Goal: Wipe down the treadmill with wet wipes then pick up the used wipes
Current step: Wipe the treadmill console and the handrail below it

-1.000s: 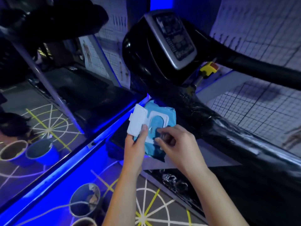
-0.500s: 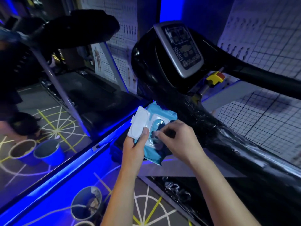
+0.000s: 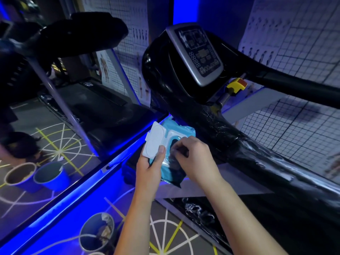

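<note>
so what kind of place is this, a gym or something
Most likely a gym: a treadmill with a grey control console and a yellow safety key, plus exercise-figure charts on the walls.

No legible text: markings on the grey treadmill console panel (image 3: 197, 52) and white gridded wall charts (image 3: 303, 34) are too small to read.

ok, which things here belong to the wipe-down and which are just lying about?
Job: wet wipes pack, lid flipped open; left hand gripping it; right hand at its opening; treadmill console and handrail.
Lying about: blue buckets; wall charts.
</note>
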Tool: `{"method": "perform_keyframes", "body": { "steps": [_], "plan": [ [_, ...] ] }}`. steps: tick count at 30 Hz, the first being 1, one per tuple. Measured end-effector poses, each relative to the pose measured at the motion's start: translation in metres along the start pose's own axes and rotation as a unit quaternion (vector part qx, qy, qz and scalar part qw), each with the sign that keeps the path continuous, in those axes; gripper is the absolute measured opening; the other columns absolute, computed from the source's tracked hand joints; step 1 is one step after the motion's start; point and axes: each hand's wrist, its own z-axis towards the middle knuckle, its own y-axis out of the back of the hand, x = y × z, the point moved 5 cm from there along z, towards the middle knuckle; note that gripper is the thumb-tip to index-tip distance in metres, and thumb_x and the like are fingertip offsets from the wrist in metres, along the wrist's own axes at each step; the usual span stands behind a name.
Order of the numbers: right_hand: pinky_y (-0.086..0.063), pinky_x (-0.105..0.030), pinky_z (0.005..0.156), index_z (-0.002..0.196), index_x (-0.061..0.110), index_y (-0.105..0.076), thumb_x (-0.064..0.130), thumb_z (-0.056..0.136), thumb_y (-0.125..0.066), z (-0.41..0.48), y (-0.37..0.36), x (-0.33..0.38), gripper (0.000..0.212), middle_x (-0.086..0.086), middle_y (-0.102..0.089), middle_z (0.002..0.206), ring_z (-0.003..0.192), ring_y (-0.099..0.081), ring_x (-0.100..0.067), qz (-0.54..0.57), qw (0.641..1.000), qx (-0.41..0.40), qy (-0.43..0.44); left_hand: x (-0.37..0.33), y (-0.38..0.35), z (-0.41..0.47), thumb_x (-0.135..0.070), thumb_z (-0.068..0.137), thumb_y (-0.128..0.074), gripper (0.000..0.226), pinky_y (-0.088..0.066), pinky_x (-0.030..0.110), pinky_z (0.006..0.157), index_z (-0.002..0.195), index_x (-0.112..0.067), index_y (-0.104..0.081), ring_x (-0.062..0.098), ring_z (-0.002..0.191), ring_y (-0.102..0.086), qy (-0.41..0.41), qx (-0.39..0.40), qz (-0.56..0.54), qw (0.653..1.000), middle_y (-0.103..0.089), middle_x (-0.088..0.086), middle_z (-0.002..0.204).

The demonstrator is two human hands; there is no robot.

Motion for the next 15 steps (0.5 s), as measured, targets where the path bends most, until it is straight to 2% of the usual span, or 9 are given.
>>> {"method": "perform_keyframes", "body": {
  "steps": [3, 5, 9, 11, 15],
  "plan": [
    [-0.051, -0.031, 0.077, 0.093, 0.019, -0.077, 0.016, 0.084, -0.075, -0.0048, -0.0008, 0.0012, 0.009, 0.003, -0.06, 0.092, 0.079, -0.058, -0.014, -0.02, 1.0, -0.015, 0.009, -0.001, -0.002, -0.0009, -0.035, 0.101, -0.069, 0.025, -0.05, 0.032, 0.107, 0.114, -0.056, -0.067, -0.006, 0.12, -0.064, -0.015, 0.004, 0.019, 1.0, -0.071, -0.028, 0.123],
    [-0.052, -0.035, 0.08, 0.095, 0.018, -0.078, 0.019, 0.085, -0.075, -0.0058, -0.0009, 0.0021, 0.01, 0.002, -0.06, 0.093, 0.084, -0.061, -0.018, -0.036, 0.999, 0.006, 0.005, -0.0004, -0.0019, -0.0011, -0.048, 0.094, -0.07, 0.023, -0.051, 0.036, 0.107, 0.111, -0.063, -0.067, -0.002, 0.121, -0.064, -0.023, 0.005, 0.038, 0.999, -0.072, -0.026, 0.124],
    [-0.052, -0.038, 0.08, 0.09, 0.025, -0.076, 0.023, 0.083, -0.073, -0.0018, 0.0061, 0.0046, 0.007, 0.013, -0.055, 0.092, 0.094, -0.06, -0.012, -0.057, 0.997, 0.052, 0.011, 0.0017, -0.001, -0.0032, -0.062, 0.082, -0.07, 0.033, -0.051, 0.048, 0.11, 0.115, -0.061, -0.069, 0.008, 0.124, -0.066, -0.014, 0.006, 0.027, 1.0, -0.072, -0.018, 0.128],
    [-0.051, -0.037, 0.078, 0.091, 0.025, -0.072, 0.025, 0.086, -0.069, -0.0034, 0.0051, 0.0072, 0.005, 0.013, -0.054, 0.094, 0.093, -0.059, -0.012, -0.069, 0.994, 0.078, 0.022, 0.0013, 0.0009, -0.0038, -0.06, 0.082, -0.071, 0.031, -0.051, 0.049, 0.11, 0.113, -0.06, -0.071, 0.01, 0.123, -0.066, -0.014, 0.011, 0.024, 1.0, -0.073, -0.017, 0.127],
    [-0.053, -0.043, 0.077, 0.098, 0.02, -0.062, 0.027, 0.094, -0.058, -0.0071, -0.0024, 0.0078, 0.009, 0.007, -0.053, 0.104, 0.087, -0.061, -0.025, -0.119, 0.986, 0.109, 0.037, 0.0041, 0.0013, -0.002, -0.046, 0.092, -0.073, 0.02, -0.054, 0.044, 0.107, 0.11, -0.056, -0.072, 0.009, 0.122, -0.067, -0.003, 0.021, 0.023, 1.0, -0.074, -0.018, 0.124]
  ]
}}
